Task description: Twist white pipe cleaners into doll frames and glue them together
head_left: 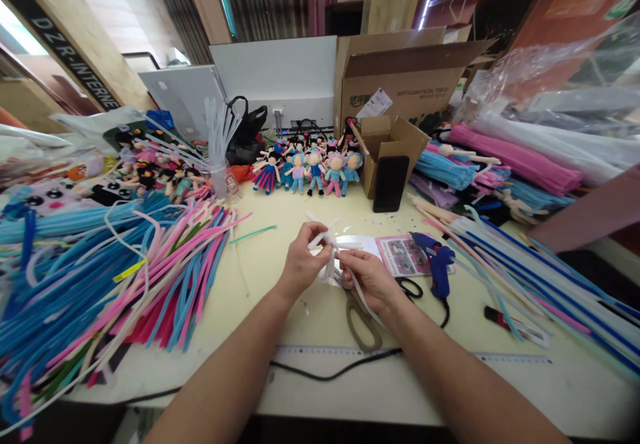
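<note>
Several white fuzzy stems (pixel 331 238) in left hand (pixel 302 258) and right hand (pixel 371 279)

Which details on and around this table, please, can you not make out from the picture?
All in the head view:
- White bundle: its join is covered by the left hand.
- Right hand: what exactly its fingertips pinch is too small to tell.
- Ruler: one stretch is hidden by the right forearm.
- Printed card: its small print is too blurred.
- Blue stems: some are cut off by the left edge.
</note>
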The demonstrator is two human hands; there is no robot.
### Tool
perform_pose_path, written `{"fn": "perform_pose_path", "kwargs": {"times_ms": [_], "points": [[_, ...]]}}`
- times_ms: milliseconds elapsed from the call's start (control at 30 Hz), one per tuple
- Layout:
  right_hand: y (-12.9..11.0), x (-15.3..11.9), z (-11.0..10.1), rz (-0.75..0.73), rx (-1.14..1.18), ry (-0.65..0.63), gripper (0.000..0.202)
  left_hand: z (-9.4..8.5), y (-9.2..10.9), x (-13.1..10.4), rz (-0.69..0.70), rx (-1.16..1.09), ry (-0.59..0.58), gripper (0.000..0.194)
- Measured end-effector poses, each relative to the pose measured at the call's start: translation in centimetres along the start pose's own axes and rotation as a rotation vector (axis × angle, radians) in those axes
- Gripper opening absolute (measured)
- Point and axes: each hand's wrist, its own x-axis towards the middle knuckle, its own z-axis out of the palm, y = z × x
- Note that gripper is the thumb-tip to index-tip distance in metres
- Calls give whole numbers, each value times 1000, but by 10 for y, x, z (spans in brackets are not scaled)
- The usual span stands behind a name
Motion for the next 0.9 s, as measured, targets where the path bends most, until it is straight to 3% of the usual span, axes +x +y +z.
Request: {"fn": "perform_pose_path", "kwargs": {"times_ms": [267, 400, 567, 733, 900], "points": [[-8, -2, -5, -143, -404, 43, 26, -4, 4, -3, 86, 155, -80, 29], [-14, -6, -8, -383, -820, 105, 12, -5, 5, -4, 95, 194, -136, 30], [-19, -10, -13, -674, -1182, 107, 11, -7, 7, -2, 98, 192, -242, 28], [-26, -10, -19, -762, -1169, 70, 9, -10, 9, 1, 26, 12, -333, 26], [-34, -9, -24, -562, -930, -2, 7, -13, 13, 2, -154, -249, -421, 27]]}}
